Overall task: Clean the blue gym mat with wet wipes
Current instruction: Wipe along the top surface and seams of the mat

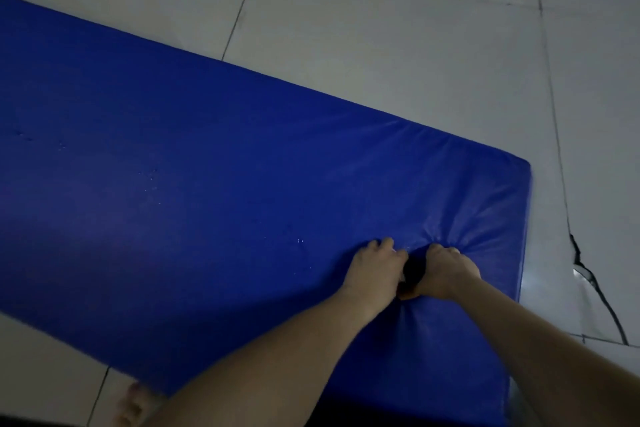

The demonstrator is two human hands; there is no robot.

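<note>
Left hand (375, 265) and right hand (446, 270) are pressed side by side into the blue gym mat (207, 166) near its right end, thumbs almost touching. The cover is puckered into creases around them, so weight is judged to be borne down for scrubbing. Fingers of both are curled under, but whether a wet wipe is bunched beneath cannot be told; only a dark gap is seen between them. The mat is laid flat on the tiled floor (381, 28), with a bare foot (135, 406) at its near edge and a dark cable (595, 291) beside its right end. Small pale specks (152, 178) are scattered further left. No brand, label or writing is seen.
</note>
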